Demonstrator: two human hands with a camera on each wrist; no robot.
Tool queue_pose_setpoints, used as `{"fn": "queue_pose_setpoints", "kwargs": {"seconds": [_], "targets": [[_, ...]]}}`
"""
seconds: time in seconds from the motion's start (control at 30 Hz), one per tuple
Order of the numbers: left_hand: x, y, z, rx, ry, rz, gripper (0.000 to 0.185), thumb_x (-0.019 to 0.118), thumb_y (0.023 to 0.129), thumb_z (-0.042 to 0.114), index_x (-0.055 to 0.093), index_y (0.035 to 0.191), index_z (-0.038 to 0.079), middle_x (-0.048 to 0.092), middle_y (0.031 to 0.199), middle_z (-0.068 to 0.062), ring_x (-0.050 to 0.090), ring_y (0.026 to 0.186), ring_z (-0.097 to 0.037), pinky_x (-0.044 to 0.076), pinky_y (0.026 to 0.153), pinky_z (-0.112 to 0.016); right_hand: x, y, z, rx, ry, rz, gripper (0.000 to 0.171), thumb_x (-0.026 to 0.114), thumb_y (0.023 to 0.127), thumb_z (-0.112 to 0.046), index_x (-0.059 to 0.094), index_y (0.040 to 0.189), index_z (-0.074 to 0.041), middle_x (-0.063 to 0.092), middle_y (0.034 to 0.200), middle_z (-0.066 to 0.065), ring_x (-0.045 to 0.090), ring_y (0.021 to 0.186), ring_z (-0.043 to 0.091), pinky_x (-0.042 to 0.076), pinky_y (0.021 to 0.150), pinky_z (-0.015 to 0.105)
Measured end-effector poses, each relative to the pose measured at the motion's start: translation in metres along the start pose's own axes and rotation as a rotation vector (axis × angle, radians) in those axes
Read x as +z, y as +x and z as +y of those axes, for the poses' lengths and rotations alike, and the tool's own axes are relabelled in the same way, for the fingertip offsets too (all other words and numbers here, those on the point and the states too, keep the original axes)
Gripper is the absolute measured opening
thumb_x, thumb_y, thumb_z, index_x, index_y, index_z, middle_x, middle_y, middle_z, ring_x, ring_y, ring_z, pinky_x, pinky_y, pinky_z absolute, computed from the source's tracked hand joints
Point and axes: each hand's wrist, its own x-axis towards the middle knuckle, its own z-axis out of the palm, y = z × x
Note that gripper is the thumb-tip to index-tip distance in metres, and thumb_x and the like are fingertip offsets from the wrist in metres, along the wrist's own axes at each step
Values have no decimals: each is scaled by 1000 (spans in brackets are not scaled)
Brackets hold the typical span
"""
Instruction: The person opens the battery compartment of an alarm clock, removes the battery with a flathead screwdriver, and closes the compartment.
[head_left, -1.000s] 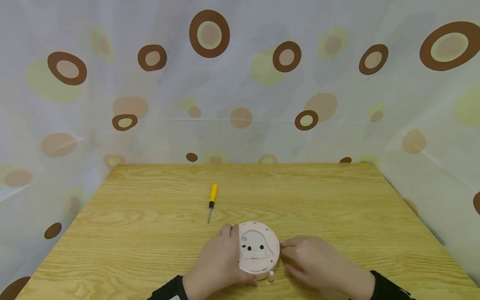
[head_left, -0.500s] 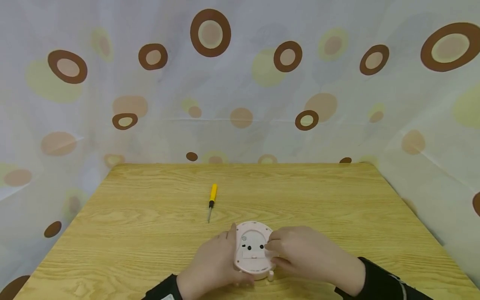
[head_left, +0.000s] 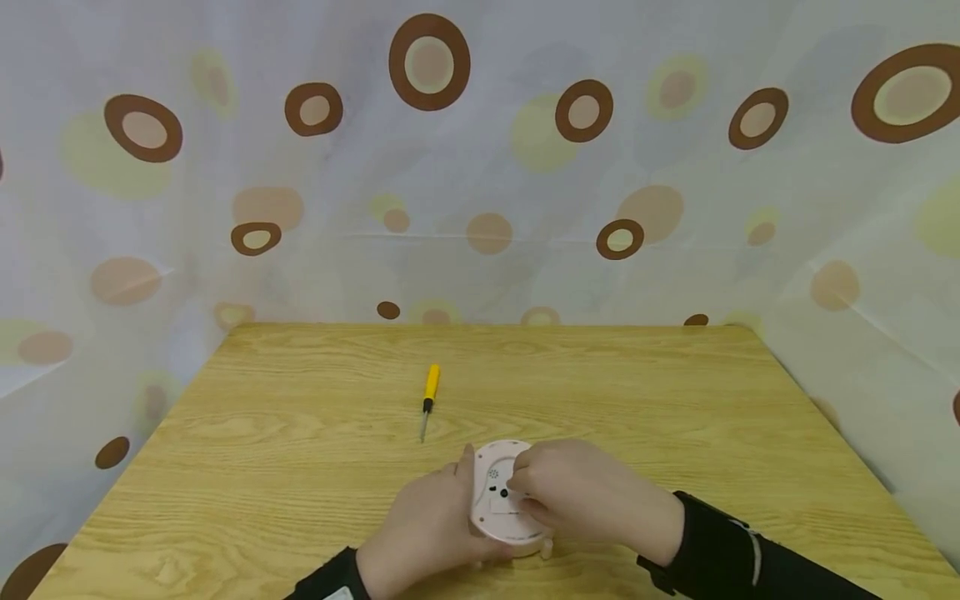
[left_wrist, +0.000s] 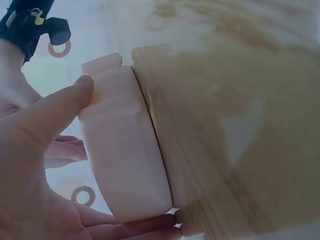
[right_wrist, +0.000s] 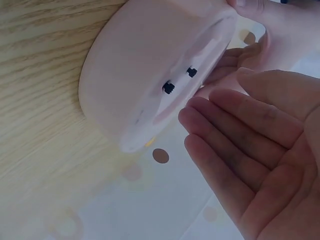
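Note:
A pale pink round alarm clock [head_left: 495, 523] lies face down on the table, its back turned up. Gripping it by the left side is my left hand [head_left: 429, 510]. In the left wrist view the thumb lies by the clock's two stubby feet [left_wrist: 112, 107], with fingers at the opposite end. My right hand [head_left: 581, 493] is over the right part of the clock's back. In the right wrist view its fingers [right_wrist: 235, 140] are slightly bent and hold nothing, beside the two black knobs [right_wrist: 168, 87]. From the head, one knob [head_left: 504, 493] shows; the other is covered by the hand.
A screwdriver [head_left: 431, 385] with a yellow and black handle lies beyond the clock, slightly left, its tip toward me. The wooden table [head_left: 675, 400] ends at a dotted curtain [head_left: 487, 167] at the back and sides.
My right hand has moved left from the clock's right edge to over its back, covering one knob. The left hand keeps its grip, and the clock has turned slightly.

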Motion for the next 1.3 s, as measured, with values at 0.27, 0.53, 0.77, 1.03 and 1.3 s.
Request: {"fn": "queue_pose_setpoints", "kwargs": {"seconds": [0.27,0.53,0.77,1.03,1.3], "targets": [[1,0,0,-1,1,-1,131,87,70,74,39,158,-10,75,123,-18,75,103,-29,62,81,-39,13,3,-6,12,-85,-10,27,84,82,-9,65,69,-22,57,68,-12,38,61,2,38,57,17],[0,1,0,-4,0,-14,129,89,70,71,39,158,-9,74,122,-18,74,102,-29,62,82,-40,16,8,-16,57,-256,-131,36,102,60,-27,69,72,-21,63,72,-9,49,62,5,49,59,22],[2,1,-1,-5,4,-14,129,88,71,71,39,158,-9,74,122,-18,74,103,-29,61,81,-40,18,11,-17,82,-274,-165,48,106,43,-36,72,74,-21,63,71,-7,53,62,6,52,60,24],[3,-1,-1,0,6,-2,129,88,71,72,40,157,-10,74,125,-19,74,106,-31,62,85,-42,22,9,-18,77,-361,-160,53,107,43,-40,74,79,-21,63,72,-7,60,65,9,55,61,25],[1,0,0,-21,-14,-27,131,87,69,74,39,158,-9,72,133,-21,73,113,-33,62,89,-45,23,10,-21,74,-437,-163,48,106,45,-41,74,76,-23,64,73,-7,62,66,10,55,60,25]]}}
